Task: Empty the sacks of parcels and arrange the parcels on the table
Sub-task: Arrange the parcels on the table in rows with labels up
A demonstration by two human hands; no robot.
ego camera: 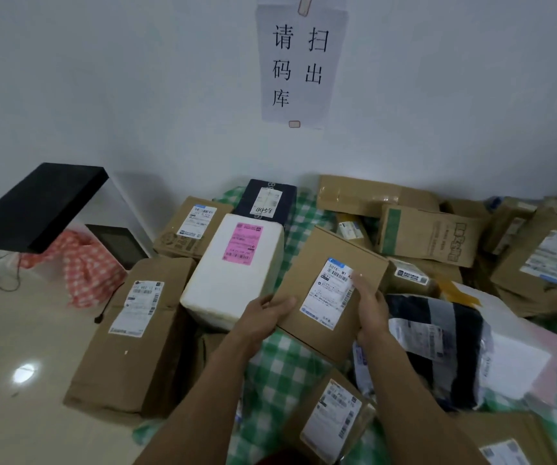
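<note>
A brown cardboard parcel point(317, 273) with a white shipping label is held tilted above the green-checked table cloth point(280, 364). My left hand point(263, 315) grips its near left edge and my right hand point(369, 308) grips its right side, fingers across the label. To its left lies a white foam box point(216, 290) with a pink label. A tall brown box point(132, 333) sits at the table's left edge. Grey and dark plastic mailer bags point(438, 344) lie just right of my right hand.
Several more cardboard boxes point(428, 236) crowd the back and right of the table up to the white wall. A dark blue box point(268, 199) stands at the back. A black scanner stand point(35, 203), a screen and a red-checked cloth point(85, 266) are at the left.
</note>
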